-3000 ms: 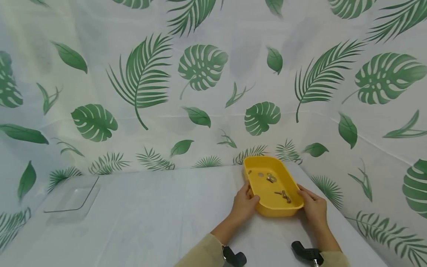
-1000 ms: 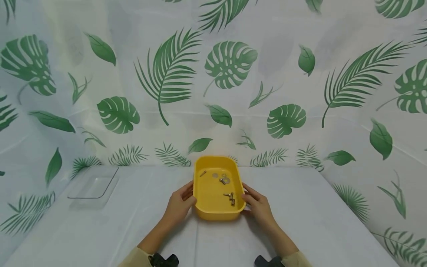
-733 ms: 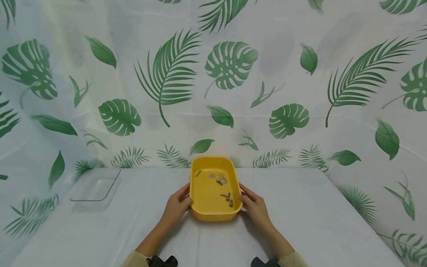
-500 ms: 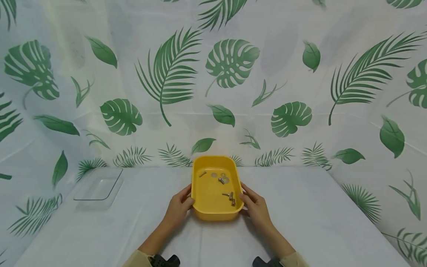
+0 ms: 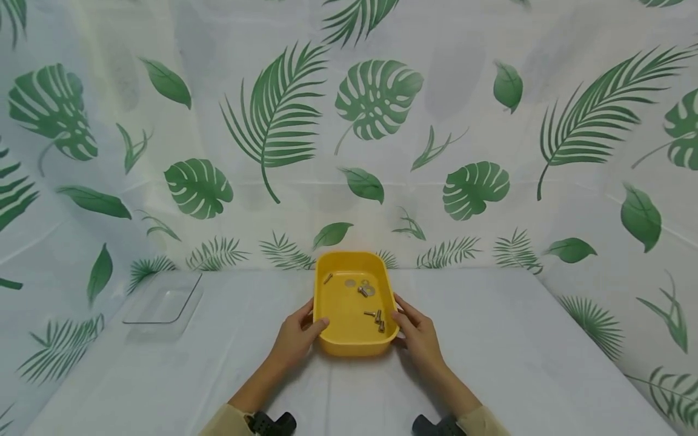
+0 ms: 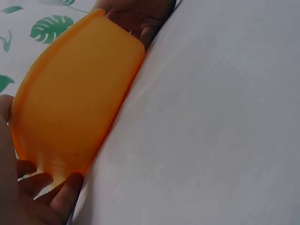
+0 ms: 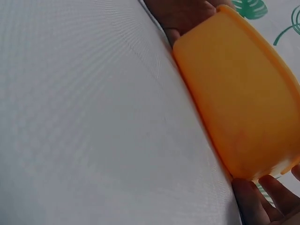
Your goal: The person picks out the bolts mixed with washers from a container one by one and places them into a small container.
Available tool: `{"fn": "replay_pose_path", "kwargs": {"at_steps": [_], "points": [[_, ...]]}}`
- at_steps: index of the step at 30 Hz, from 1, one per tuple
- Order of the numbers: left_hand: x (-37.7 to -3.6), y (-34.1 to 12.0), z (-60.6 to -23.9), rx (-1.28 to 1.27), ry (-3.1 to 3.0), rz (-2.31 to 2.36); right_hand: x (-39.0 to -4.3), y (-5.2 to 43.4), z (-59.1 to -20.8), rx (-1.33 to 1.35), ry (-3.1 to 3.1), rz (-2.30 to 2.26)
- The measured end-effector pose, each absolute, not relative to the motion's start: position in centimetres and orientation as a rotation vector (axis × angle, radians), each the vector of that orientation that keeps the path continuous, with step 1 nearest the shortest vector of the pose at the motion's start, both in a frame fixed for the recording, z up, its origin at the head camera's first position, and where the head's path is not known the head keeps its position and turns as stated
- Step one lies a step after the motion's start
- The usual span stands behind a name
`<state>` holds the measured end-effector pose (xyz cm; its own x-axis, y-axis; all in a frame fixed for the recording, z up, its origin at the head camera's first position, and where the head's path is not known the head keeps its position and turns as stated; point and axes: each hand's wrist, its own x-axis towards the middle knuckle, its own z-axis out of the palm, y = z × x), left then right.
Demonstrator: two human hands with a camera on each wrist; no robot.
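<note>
the left hand (image 5: 297,338) and right hand (image 5: 418,336) hold the smooth yellow plastic tray (image 5: 332,315), rounded at its corners, on the white cloth bench (image 5: 491,369); small metal bolts (image 5: 378,319) and washers (image 5: 368,290) lie inside.

The yellow tray (image 5: 349,348) is a shallow plastic tub with rounded corners, standing level and upright on the white tabletop (image 5: 491,363), its long side running away from the person toward the leaf-printed backdrop. Inside lie small metal parts: a few short bolts (image 5: 378,319) close together near the right wall, washers (image 5: 366,289) and another bolt grouped toward the far end, and a single small screw (image 5: 327,278) near the far left corner. The wrist views show its smooth orange-yellow outer wall (image 6: 70,108) with the base meeting the cloth.
</note>
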<state>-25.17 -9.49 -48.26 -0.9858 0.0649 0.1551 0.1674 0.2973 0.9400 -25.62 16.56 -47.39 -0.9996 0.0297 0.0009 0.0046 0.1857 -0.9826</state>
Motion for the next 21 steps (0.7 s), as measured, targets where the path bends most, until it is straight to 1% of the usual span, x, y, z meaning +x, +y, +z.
{"fn": "replay_pose_path", "kwargs": {"at_steps": [3,13,21], "points": [[-25.0,-9.1,-47.8,-0.213,-2.466,-1.762,-25.7,16.5,-47.1,-0.057,-2.413,1.978],[-24.3,-8.4,-46.1,-0.145,-2.428,-1.846,-25.3,16.6,-46.8,-0.121,-2.411,1.991],[-24.2,-9.0,-44.7,-0.057,-2.419,-1.919,-25.3,16.5,-46.9,-0.058,-2.365,2.049]]}}
